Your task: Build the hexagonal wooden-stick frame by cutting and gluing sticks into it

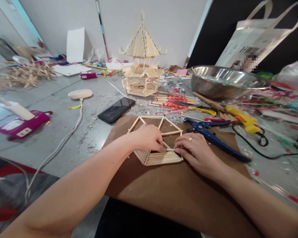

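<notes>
A hexagonal frame of thin wooden sticks (156, 158) lies on a brown sheet (164, 188). Its near section is filled with sticks laid side by side. My left hand (149, 137) rests on the frame with its fingers curled and pinches one end of a thin stick (170, 150). My right hand (193, 148), wearing a ring, is closed on the other end of that stick, right at the frame's right edge.
A stick pagoda model (142, 62) stands behind. A black phone (116, 109), blue scissors (213, 135), a yellow glue gun (243, 119), red-wrapped chopsticks (175, 100) and a steel bowl (225, 81) lie around. At left sit a pink box (21, 125) and a white cable (64, 140).
</notes>
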Available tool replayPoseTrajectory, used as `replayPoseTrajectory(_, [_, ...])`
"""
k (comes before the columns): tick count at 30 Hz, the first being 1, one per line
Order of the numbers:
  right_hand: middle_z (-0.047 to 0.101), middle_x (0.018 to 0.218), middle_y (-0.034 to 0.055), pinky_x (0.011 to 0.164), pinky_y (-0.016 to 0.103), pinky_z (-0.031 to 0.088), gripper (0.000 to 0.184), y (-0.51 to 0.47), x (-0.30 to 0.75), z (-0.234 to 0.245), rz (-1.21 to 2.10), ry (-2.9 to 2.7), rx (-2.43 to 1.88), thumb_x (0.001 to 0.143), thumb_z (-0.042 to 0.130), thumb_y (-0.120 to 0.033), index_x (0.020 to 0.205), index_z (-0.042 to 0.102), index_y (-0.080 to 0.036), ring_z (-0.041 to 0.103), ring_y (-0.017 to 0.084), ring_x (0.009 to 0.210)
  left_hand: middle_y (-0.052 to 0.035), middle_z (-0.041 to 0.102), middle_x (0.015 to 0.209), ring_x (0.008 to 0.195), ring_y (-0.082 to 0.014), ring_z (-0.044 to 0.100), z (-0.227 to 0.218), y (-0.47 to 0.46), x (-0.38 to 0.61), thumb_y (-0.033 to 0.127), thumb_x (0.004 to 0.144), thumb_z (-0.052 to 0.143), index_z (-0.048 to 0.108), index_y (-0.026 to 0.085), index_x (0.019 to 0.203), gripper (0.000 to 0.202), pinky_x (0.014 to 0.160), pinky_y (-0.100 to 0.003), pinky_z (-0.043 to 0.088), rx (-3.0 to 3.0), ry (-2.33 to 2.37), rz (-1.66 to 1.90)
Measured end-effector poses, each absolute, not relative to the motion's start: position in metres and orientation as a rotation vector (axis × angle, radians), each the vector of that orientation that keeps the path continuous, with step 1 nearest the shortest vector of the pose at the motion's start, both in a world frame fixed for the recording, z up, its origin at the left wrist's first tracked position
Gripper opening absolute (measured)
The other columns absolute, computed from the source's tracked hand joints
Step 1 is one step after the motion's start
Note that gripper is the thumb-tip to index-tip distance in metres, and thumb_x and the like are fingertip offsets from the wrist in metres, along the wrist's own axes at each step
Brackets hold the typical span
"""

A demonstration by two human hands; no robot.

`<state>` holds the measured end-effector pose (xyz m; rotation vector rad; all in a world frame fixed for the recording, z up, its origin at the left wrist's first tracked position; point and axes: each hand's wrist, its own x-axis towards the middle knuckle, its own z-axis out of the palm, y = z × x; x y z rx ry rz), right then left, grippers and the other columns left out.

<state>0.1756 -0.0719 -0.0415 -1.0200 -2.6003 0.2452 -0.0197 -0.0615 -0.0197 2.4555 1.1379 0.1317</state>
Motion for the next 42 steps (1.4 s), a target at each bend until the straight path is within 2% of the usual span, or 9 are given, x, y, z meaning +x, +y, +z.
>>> replayPoseTrajectory(7, [0.059, 0.085, 0.003, 0.075, 0.033, 0.028, 0.015, -0.0721, 0.1757, -0.0389, 0.142, -2.647, -0.979, 0.078, 0.042, -0.026, 0.076, 0.055, -0.02, 0.046, 0.017, 0.087, 0.0002, 0.061, 0.061, 0.058, -0.0101, 0.046, -0.0209, -0.0602, -0.0205, 0.038, 0.067, 0.048, 0.066, 0.02, 0.068, 0.026, 0.06, -0.024, 0.03, 2.47, 1.165, 0.12])
replayPoseTrajectory(12, [0.059, 0.085, 0.0043, 0.076, 0.034, 0.028, 0.015, -0.0723, 0.1739, -0.039, 0.092, -2.646, -0.955, 0.078, 0.042, -0.026, 0.077, 0.055, -0.019, 0.047, 0.018, 0.087, 0.0015, 0.059, 0.054, 0.056, -0.0098, 0.044, -0.0199, -0.061, -0.02, 0.037, 0.065, 0.051, 0.065, 0.02, 0.06, 0.022, 0.061, -0.024, 0.028, 2.509, 1.163, 0.118])
replayPoseTrajectory(21, [0.059, 0.084, 0.0035, 0.075, 0.033, 0.029, 0.016, -0.0717, 0.1743, -0.0434, 0.256, -2.629, -0.937, 0.079, 0.041, -0.025, 0.076, 0.055, -0.019, 0.047, 0.016, 0.084, 0.0026, 0.052, 0.046, 0.043, -0.0059, 0.034, -0.0191, -0.061, -0.0195, 0.036, 0.065, 0.051, 0.063, 0.016, 0.058, 0.024, 0.049, -0.022, 0.024, 2.49, 1.141, 0.107])
replayPoseTrajectory(30, [0.06, 0.084, 0.0035, 0.076, 0.033, 0.031, 0.016, -0.071, 0.174, -0.0422, 0.29, -2.619, -0.906, 0.079, 0.042, -0.025, 0.077, 0.056, -0.019, 0.048, 0.016, 0.084, 0.002, 0.052, 0.048, 0.043, -0.0057, 0.034, -0.0173, -0.0605, -0.0206, 0.037, 0.065, 0.051, 0.063, 0.015, 0.059, 0.026, 0.047, -0.021, 0.024, 2.48, 1.146, 0.063])
replayPoseTrajectory(42, [0.06, 0.083, 0.0039, 0.077, 0.033, 0.032, 0.015, -0.0722, 0.1736, -0.0424, 0.307, -2.607, -0.902, 0.078, 0.042, -0.024, 0.078, 0.057, -0.019, 0.048, 0.016, 0.084, 0.0007, 0.057, 0.055, 0.048, -0.0066, 0.04, -0.0167, -0.061, -0.0198, 0.036, 0.066, 0.05, 0.064, 0.016, 0.063, 0.024, 0.052, -0.02, 0.027, 2.506, 1.146, 0.022])
